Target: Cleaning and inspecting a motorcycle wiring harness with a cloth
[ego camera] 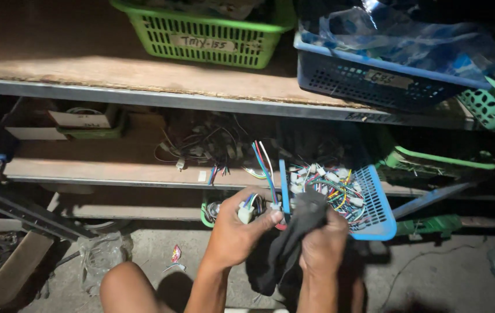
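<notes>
Dim wooden shelves [114, 69] carry two blue baskets [375, 217] and several green ones, while the left hand [239, 229] pinches one white wire connector [246, 212] and the right hand [323, 243] clutches one dark cloth [294, 237].

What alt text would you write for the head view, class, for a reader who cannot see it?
A person's left hand holds a white wire connector with coloured wires, while the right hand grips a dark cloth. Behind is a tilted blue basket of wiring on dim shelves.
</notes>
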